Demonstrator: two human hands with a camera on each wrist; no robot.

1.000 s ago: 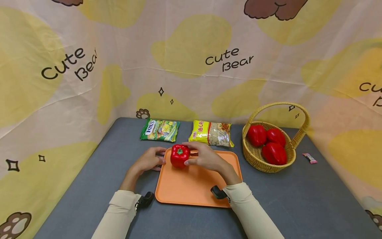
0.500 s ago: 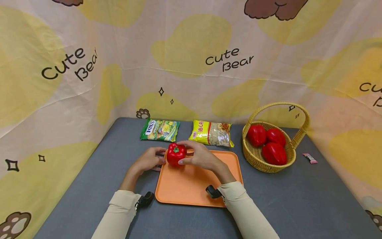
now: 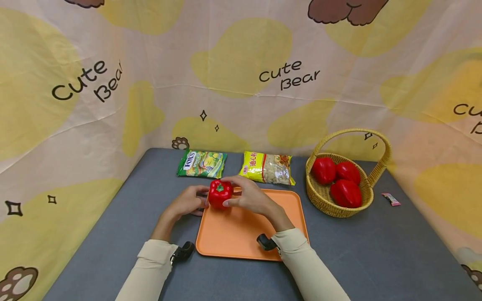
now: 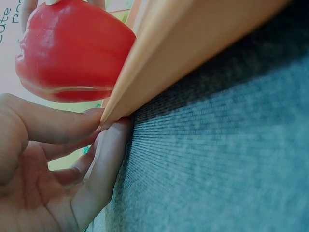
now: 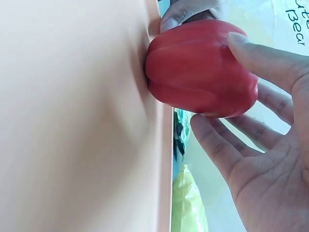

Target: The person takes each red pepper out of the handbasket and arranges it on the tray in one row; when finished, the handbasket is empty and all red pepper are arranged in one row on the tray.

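A red bell pepper [image 3: 220, 194] with a green stem stands upright at the far left corner of the orange tray [image 3: 244, 234]. My right hand [image 3: 253, 197] holds it from the right, thumb on the near side and fingers around the back. In the right wrist view the thumb presses the upper part of the pepper [image 5: 200, 67], and a fingertip meets its other side. With thumb and fingers my left hand [image 3: 188, 202] pinches the tray's left rim, right beside the pepper. The left wrist view shows that grip on the tray edge [image 4: 159, 63] close up.
A wicker basket [image 3: 326, 205] with a tall handle holds 3 red peppers at the right. Behind the tray lie a green candy bag [image 3: 205, 164] and a yellow pasta bag [image 3: 267, 168]. A small pink wrapped candy [image 3: 390, 199] lies right of the basket.
My right hand and the bell pepper have shifted a little to the left, toward the tray's left rim. My left hand stays at the rim.
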